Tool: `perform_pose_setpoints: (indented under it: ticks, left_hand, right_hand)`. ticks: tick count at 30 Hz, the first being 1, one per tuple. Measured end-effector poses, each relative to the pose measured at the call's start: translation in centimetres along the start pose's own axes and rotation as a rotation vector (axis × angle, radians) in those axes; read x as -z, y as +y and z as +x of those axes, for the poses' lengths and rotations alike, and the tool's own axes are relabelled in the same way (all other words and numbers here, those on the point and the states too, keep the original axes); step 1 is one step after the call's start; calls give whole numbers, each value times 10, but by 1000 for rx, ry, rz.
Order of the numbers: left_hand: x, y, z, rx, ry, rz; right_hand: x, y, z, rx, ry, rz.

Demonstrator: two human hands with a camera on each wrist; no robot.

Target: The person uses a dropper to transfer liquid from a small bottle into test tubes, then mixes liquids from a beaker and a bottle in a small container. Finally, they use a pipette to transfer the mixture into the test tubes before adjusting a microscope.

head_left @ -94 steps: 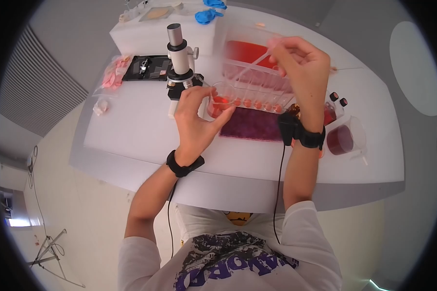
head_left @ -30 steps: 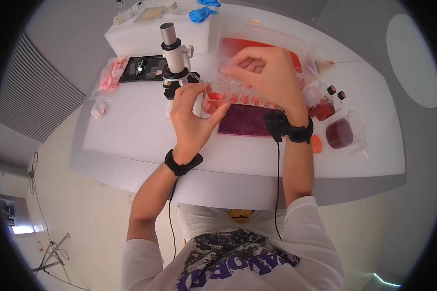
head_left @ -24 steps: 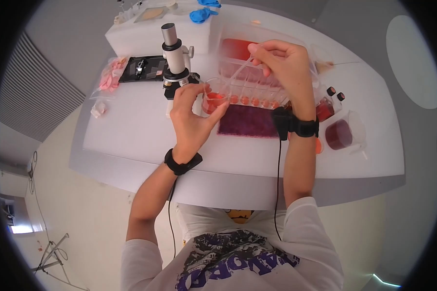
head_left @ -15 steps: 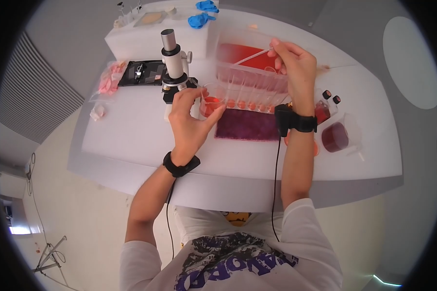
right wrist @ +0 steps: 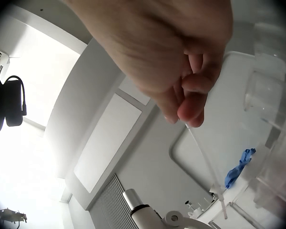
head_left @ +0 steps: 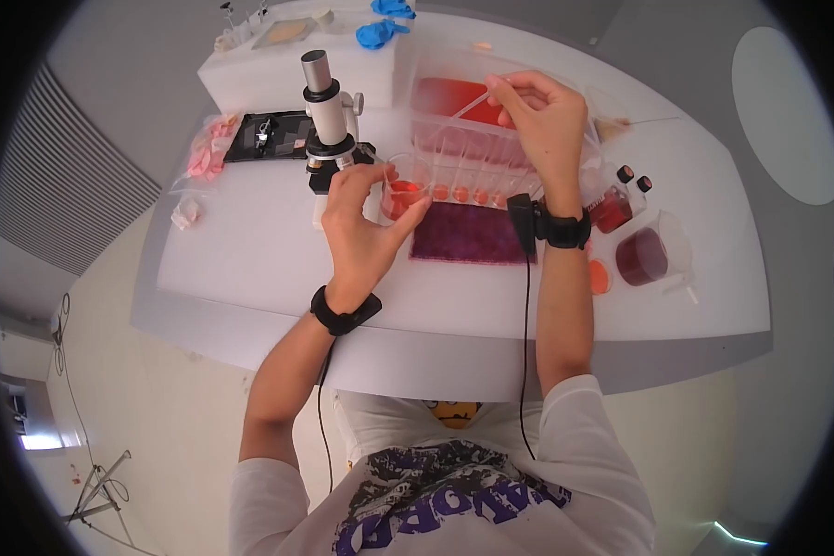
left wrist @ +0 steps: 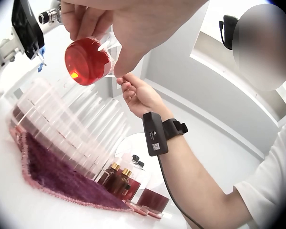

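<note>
My left hand holds a glass beaker of red liquid, thumb on one side and fingers on the other, in front of the microscope. My right hand is raised above the rack, thumb and fingertips pinching a thin translucent stick. The stick slants down and left toward the beaker; its upper end is hidden in the fingers. Under it stands a clear rack of several test tubes, with red at their bottoms. A purple cloth lies in front of the rack.
Behind the tubes is a clear tub of red liquid. On the right stand capped bottles, a jug of dark red liquid and an orange-red dish. At left are a black tray and a pink bag. Blue gloves lie at the back.
My right hand is low beside the beaker a second ago, then rises to the right with the stick, and now sits slightly back to the left. My left hand stays around the beaker.
</note>
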State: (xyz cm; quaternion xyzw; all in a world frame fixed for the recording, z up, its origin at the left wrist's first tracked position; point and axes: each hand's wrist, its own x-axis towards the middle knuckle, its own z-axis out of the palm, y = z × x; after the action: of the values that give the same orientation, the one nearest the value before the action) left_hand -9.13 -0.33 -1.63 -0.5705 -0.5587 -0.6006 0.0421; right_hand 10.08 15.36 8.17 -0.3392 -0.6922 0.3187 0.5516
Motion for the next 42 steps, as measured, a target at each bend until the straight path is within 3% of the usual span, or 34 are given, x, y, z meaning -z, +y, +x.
perform_pose_setpoints:
  ticks: [5, 8, 10, 11, 13, 14, 16, 20, 22, 23, 25, 29, 34, 42]
  left_hand:
    - [2, 0, 1, -8, -2, -5]
    - [3, 1, 1, -6, -14, 6]
    - [2, 2, 0, -15, -17, 5]
    - [2, 3, -1, -25, -21, 3]
    - [2, 5, -1, -30, -25, 3]
    - [1, 5, -2, -33, -27, 3]
    - [1, 6, -1, -42, -26, 2]
    - [1, 2, -1, -59, -4, 14]
    - [1, 1, -1, -43, -2, 41]
    - [2, 1, -1, -26, -3, 67]
    - [2, 0, -2, -23, -1, 84]
    - [1, -1, -3, -21, 4, 112]
    - [1, 1, -2, -21, -3, 117]
    - [1, 2, -3, -29, -13, 106]
  right_hand:
    - [5, -24, -4, 22, 35, -50]
    - [14, -46, -9, 47, 17, 157]
    - [19, -54, -12, 59, -179, 155]
    - [17, -53, -14, 59, -177, 156]
    - [7, -52, -19, 81, -445, 75]
    - [3, -51, -20, 79, -441, 77]
    - [-5, -50, -21, 197, -511, -196]
    - [-7, -43, -19, 91, -478, -119]
    - [-2, -38, -16, -76, -343, 77]
    - [0, -36, -14, -76, -343, 76]
    - [5, -33, -9, -246, -235, 60]
    - [19, -12, 2, -256, -222, 113]
    - [24, -2, 7, -231, -26, 290]
    - [-1, 5, 3, -130, 44, 51]
